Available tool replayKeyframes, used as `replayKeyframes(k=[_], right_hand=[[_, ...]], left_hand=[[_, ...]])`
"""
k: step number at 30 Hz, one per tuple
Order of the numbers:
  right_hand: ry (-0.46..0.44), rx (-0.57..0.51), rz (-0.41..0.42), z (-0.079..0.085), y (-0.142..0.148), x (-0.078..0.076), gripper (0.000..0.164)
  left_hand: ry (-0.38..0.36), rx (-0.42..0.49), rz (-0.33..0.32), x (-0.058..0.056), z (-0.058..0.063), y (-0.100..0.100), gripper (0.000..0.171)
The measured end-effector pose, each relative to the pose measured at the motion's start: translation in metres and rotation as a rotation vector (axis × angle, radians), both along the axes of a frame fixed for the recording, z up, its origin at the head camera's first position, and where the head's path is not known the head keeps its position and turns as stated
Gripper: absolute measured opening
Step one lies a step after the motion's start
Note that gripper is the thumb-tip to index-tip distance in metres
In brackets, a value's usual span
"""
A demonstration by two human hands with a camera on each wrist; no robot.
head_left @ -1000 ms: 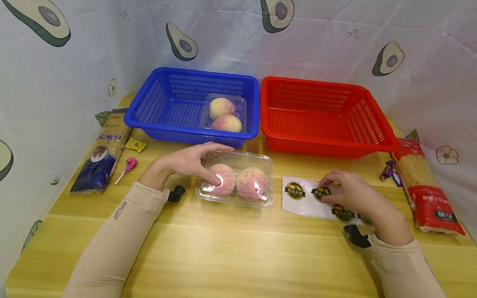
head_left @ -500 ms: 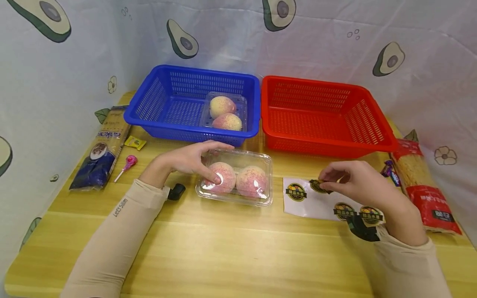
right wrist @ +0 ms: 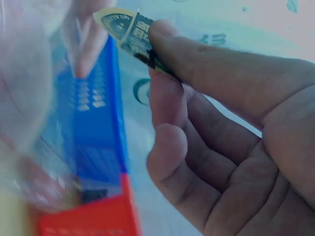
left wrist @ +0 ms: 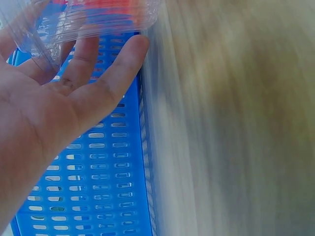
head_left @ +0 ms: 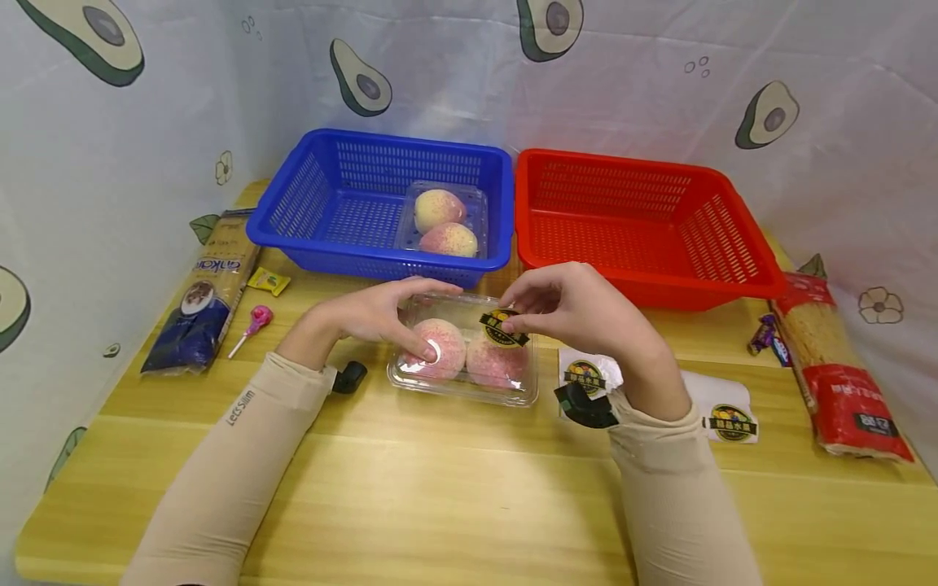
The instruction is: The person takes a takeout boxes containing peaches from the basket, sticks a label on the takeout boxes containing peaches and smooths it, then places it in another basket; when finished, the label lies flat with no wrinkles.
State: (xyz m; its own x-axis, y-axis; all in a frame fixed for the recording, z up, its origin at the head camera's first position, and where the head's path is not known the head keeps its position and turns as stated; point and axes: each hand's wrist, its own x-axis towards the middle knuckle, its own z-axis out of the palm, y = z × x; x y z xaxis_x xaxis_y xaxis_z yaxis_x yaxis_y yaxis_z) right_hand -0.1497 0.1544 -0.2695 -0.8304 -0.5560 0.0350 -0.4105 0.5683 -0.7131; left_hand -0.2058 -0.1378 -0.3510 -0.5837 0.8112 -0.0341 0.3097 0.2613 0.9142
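Observation:
My left hand (head_left: 374, 313) grips the left end of a clear plastic fruit box (head_left: 469, 393), thumb on its lid and fingers round the far side. Two pink and yellow peaches (head_left: 443, 346) lie inside. In the left wrist view, the box's clear wall (left wrist: 88, 30) sits between thumb and fingers. My right hand (head_left: 586, 313) pinches a black and gold sticker (head_left: 498, 325) by its edge, over the box's right half. The right wrist view has the sticker (right wrist: 129, 37) between thumb and index finger. A white sticker sheet (head_left: 714, 389) lies partly hidden under the right forearm.
Behind stand a blue basket (head_left: 381, 259), holding another box of peaches (head_left: 440, 212), and a red basket (head_left: 659, 285). Noodle packets (head_left: 194, 301) lie at left, with a lollipop (head_left: 260, 316) and yellow candy (head_left: 269, 281). At right are a red noodle packet (head_left: 843, 382) and wrapped candies (head_left: 765, 335).
My right hand has peeled the sticker off the sheet and carried it left, over the box. My left hand has kept its hold on the box.

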Motion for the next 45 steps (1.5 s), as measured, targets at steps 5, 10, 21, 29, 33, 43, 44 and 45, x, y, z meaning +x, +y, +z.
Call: replayKeyframes(k=[5, 10, 21, 29, 33, 43, 44, 45], right_hand=[[-0.003, -0.046, 0.056, -0.013, -0.013, -0.006, 0.016], [0.024, 0.01, 0.068, -0.021, -0.02, -0.01, 0.015], [0.1, 0.173, 0.024, -0.026, -0.033, -0.009, 0.02], [0.202, 0.198, 0.121, -0.029, -0.041, -0.004, 0.006], [0.152, 0.166, 0.181, -0.032, -0.041, -0.006, 0.006], [-0.003, 0.208, 0.103, -0.024, -0.017, -0.011, 0.017], [-0.007, 0.208, 0.106, -0.024, -0.016, -0.011, 0.017], [-0.011, 0.205, 0.11, -0.024, -0.015, -0.011, 0.017]], left_hand=[[-0.007, 0.011, -0.005, -0.001, -0.002, 0.001, 0.088], [-0.013, 0.021, -0.01, -0.002, -0.005, 0.0, 0.087], [-0.014, -0.013, 0.019, -0.001, 0.0, 0.001, 0.088], [-0.012, -0.018, 0.023, -0.001, 0.0, 0.0, 0.088], [-0.017, -0.028, 0.027, 0.0, 0.0, -0.001, 0.089], [0.005, -0.045, 0.024, 0.001, 0.003, 0.002, 0.087], [0.004, -0.048, 0.025, 0.0, 0.003, 0.002, 0.087], [0.006, -0.052, 0.026, 0.0, 0.003, 0.001, 0.087]])
